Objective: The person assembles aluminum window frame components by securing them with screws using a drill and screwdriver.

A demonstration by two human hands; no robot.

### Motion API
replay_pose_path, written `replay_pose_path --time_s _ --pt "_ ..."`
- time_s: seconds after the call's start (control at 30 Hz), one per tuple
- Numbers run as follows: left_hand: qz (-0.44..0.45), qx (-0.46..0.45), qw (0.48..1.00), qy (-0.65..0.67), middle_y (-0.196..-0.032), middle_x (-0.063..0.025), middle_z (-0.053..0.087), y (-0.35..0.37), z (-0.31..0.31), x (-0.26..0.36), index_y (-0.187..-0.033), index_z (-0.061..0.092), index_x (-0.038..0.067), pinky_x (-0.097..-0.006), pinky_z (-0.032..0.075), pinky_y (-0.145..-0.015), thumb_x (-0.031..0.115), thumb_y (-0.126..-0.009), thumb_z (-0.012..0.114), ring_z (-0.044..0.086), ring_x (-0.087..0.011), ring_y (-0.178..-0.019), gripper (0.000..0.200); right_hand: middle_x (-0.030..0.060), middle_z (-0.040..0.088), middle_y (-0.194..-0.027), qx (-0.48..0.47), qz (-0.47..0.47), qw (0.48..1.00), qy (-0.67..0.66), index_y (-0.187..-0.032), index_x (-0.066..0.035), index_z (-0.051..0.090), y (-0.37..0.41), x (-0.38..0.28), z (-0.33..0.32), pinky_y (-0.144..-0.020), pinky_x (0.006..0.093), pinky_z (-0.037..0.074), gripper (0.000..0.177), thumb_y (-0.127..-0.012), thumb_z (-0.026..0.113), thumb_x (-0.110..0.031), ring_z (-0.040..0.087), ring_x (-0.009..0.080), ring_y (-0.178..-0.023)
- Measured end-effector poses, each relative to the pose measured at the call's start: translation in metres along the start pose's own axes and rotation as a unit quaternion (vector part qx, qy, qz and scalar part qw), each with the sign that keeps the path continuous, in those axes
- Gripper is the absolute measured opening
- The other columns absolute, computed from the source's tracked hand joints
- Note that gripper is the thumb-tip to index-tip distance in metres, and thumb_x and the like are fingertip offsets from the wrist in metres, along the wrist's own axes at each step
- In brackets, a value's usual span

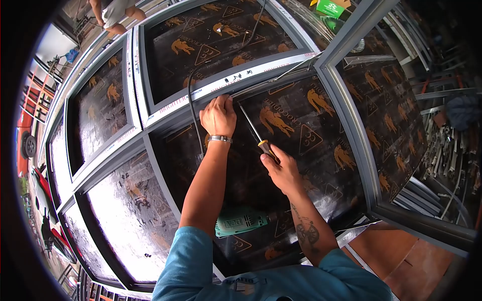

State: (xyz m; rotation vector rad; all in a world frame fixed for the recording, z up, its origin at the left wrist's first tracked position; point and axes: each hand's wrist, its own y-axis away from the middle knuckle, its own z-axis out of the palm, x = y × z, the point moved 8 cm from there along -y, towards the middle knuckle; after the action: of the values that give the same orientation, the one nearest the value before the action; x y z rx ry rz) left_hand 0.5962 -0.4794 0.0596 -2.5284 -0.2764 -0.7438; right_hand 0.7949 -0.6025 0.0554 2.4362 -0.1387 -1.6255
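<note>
My right hand (282,170) is wrapped round the yellow-and-dark handle of a screwdriver (253,128). Its long metal shaft points up and left, the tip close to the inner side of a grey aluminum frame (173,111). Beside the tip, my left hand (218,116) has its fingers curled against that frame's bar; whatever they pinch is hidden. Below my forearms a green power drill (241,222) lies on the dark printed board (301,135) inside the frame. A dark cable (191,103) crosses the bar just left of my left hand.
An upright grey frame (346,105) rises on the right. Scrap metal strips (447,160) are heaped beyond it. A green box (331,7) sits at the back right. Another person (116,14) is at the far upper left, and a red vehicle (25,138) stands at the left.
</note>
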Motion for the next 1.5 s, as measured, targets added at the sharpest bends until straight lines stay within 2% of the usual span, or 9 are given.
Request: replay_pose_path --time_s 0.17,0.23,0.43,0.57,0.63,0.97,1.17,1.4,1.5 --pt "0.0 -0.01 1.0 -0.002 -0.084 -0.0064 0.07 0.0 0.0 -0.001 -0.091 0.069 0.015 -0.0411 0.043 -0.072 0.03 -0.092 0.062 0.066 -0.0294 -0.081 0.017 0.0179 0.067 -0.083 -0.006 0.019 1.0 -0.005 -0.11 0.003 0.059 -0.001 -0.001 0.002 -0.069 0.0362 0.05 0.032 -0.094 0.062 -0.025 0.068 0.0305 -0.078" --pt "-0.001 -0.01 1.0 -0.003 -0.084 -0.0062 0.07 0.0 0.0 -0.001 -0.091 0.069 0.015 -0.041 0.042 -0.072 0.031 -0.092 0.062 0.066 -0.029 -0.081 0.018 -0.0015 0.054 -0.072 0.008 -0.003 1.0 -0.019 -0.112 0.0 0.061 -0.002 -0.001 0.003 -0.054 0.0241 0.043 0.03 -0.095 0.062 -0.026 0.047 0.0052 -0.061" --pt "-0.003 -0.014 1.0 0.007 -0.084 -0.0055 0.07 -0.001 -0.001 -0.001 -0.091 0.069 0.015 -0.0402 0.041 -0.072 0.032 -0.092 0.062 0.066 -0.0281 -0.081 0.018 -0.0005 0.059 -0.08 0.0 0.013 1.0 -0.026 -0.129 0.003 0.056 -0.005 0.006 0.007 -0.057 0.0229 0.046 0.046 -0.095 0.064 -0.026 0.05 0.0048 -0.066" --pt "0.005 -0.009 1.0 0.011 -0.084 -0.0051 0.071 0.0 -0.001 -0.001 -0.091 0.069 0.014 -0.04 0.041 -0.071 0.032 -0.092 0.063 0.066 -0.0277 -0.081 0.018 -0.0005 0.058 -0.08 0.015 -0.001 1.0 -0.024 -0.128 0.003 0.056 -0.007 0.004 0.007 -0.057 0.0229 0.046 0.046 -0.095 0.064 -0.027 0.05 0.0049 -0.065" --pt "0.004 -0.008 1.0 0.014 -0.085 -0.0052 0.071 0.0 -0.002 -0.001 -0.091 0.069 0.014 -0.04 0.041 -0.071 0.031 -0.092 0.063 0.066 -0.0277 -0.081 0.018 0.0217 0.068 -0.095 0.01 0.021 0.999 -0.035 -0.124 0.006 0.057 -0.007 0.002 0.007 -0.076 0.0359 0.052 0.046 -0.094 0.063 -0.028 0.069 0.0308 -0.087" --pt "0.03 0.034 0.998 0.046 -0.083 -0.0047 0.071 0.0 -0.01 0.003 -0.088 0.07 0.013 -0.0381 0.041 -0.068 0.03 -0.091 0.064 0.066 -0.0271 -0.075 0.018 0.0184 0.067 -0.089 0.026 0.019 0.999 -0.04 -0.124 0.004 0.057 -0.002 -0.006 0.015 -0.075 0.0342 0.051 0.042 -0.096 0.061 -0.027 0.067 0.0253 -0.081" --pt "0.043 0.049 0.998 0.026 -0.077 -0.0016 0.068 0.0 -0.011 0.005 -0.083 0.07 0.014 -0.0369 0.04 -0.066 0.026 -0.089 0.066 0.066 -0.0232 -0.072 0.014 0.0073 0.06 -0.077 0.005 0.067 0.993 -0.094 -0.122 0.003 0.058 0.0 -0.006 0.027 -0.056 0.028 0.046 0.039 -0.096 0.062 -0.025 0.056 0.011 -0.06" --pt "0.018 0.017 0.999 0.032 -0.081 -0.0043 0.071 -0.002 -0.006 0.001 -0.085 0.072 0.012 -0.0373 0.042 -0.067 0.029 -0.089 0.066 0.066 -0.0262 -0.073 0.018 0.0061 0.059 -0.074 0.003 0.097 0.989 -0.109 -0.116 0.005 0.059 0.0 -0.006 0.036 -0.052 0.0279 0.045 0.036 -0.096 0.061 -0.025 0.054 0.0105 -0.057" --pt "0.018 0.024 0.998 0.048 -0.081 -0.004 0.071 -0.002 -0.008 0.001 -0.084 0.071 0.012 -0.0371 0.041 -0.067 0.028 -0.089 0.066 0.066 -0.0258 -0.073 0.017 0.0058 0.057 -0.071 0.034 0.035 0.996 -0.078 -0.111 0.004 0.06 -0.002 -0.007 0.034 -0.051 0.0282 0.044 0.032 -0.097 0.061 -0.025 0.053 0.0106 -0.055"
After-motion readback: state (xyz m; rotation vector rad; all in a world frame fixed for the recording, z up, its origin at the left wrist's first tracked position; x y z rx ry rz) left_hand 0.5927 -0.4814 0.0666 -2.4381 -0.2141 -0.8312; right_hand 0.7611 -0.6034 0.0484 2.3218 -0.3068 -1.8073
